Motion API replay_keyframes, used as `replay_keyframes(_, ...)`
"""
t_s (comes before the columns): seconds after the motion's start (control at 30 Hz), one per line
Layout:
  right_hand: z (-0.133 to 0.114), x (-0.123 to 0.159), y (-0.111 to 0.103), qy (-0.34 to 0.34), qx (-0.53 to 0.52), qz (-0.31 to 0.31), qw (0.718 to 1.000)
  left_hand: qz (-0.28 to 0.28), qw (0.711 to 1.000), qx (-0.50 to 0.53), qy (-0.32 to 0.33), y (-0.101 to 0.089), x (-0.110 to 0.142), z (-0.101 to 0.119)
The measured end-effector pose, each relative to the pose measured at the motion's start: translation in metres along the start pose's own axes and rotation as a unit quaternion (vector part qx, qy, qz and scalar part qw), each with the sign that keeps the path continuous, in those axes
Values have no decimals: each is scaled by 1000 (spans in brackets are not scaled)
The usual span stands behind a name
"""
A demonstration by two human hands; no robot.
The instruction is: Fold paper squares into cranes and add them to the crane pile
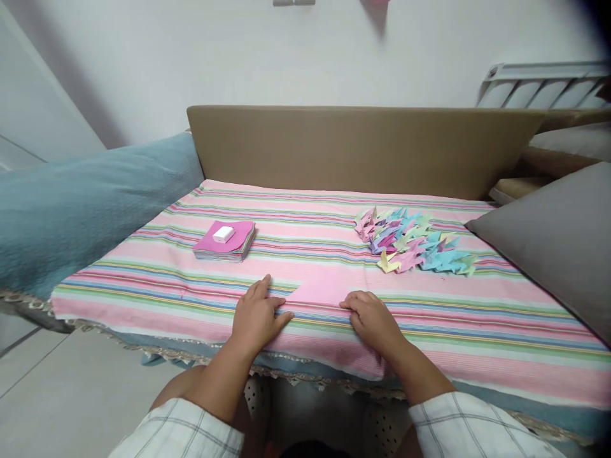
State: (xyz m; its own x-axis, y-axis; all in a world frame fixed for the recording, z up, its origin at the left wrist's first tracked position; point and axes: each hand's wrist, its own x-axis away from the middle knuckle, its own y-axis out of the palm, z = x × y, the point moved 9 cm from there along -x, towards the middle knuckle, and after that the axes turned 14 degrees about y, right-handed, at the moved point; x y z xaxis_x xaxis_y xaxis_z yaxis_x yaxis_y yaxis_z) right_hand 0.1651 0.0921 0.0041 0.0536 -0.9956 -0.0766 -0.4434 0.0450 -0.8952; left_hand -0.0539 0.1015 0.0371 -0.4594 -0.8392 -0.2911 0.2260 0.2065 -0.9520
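A light pink sheet of paper (321, 287) lies on the striped cloth, its near edge straight and its left end pointed. My left hand (258, 315) rests at that left corner. Its fingers are spread, one fingertip touching the paper and the thumb apart from it. At the other end, my right hand (372, 318) has its fingers drawn together on the paper's right corner. Beyond it to the right is a cluster of folded paper cranes (405, 245) in pink, blue, purple, green and yellow. A stack of coloured paper (243, 236) sits at the left, with a small white block (223, 235) on top.
The striped cloth (296, 219) covers a seat with a brown backrest (353, 149). A blue padded armrest (109, 191) bounds the left side. Grey cushions (558, 235) stand at the right. The seat's lace-trimmed front edge is just above my knees.
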Motion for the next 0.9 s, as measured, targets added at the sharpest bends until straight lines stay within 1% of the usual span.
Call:
replay_keyframes(0.17,2,0,2,-3,-5,1,1000,-1,1000,12,-22,-5,0,-14)
replay_keyframes(0.23,3,0,2,-4,-8,1,1000,9,999,28,-35,-6,-2,-19)
replay_keyframes(0.3,3,0,3,-5,-11,2,1000,27,997,60,-40,-4,-6,-20)
replay_keyframes(0.4,3,0,3,-7,-20,4,1000,44,994,97,-31,4,-15,-11)
replay_keyframes(0.5,3,0,1,-15,-43,7,999,47,995,89,-28,12,-20,1)
replay_keyframes(0.6,6,0,-7,-20,-86,22,996,46,996,78,-14,17,-24,11)
replay_keyframes(0.67,13,0,-15,-6,-106,51,993,43,995,85,-10,18,-26,13)
replay_keyframes(0.77,29,-2,-23,43,-98,95,990,46,992,117,-19,18,-27,10)
replay_keyframes(0.83,36,-3,-23,67,-90,96,989,46,988,145,-29,19,-27,8)
replay_keyframes(0.9,39,-4,-21,73,-97,82,989,42,984,172,-35,20,-27,6)
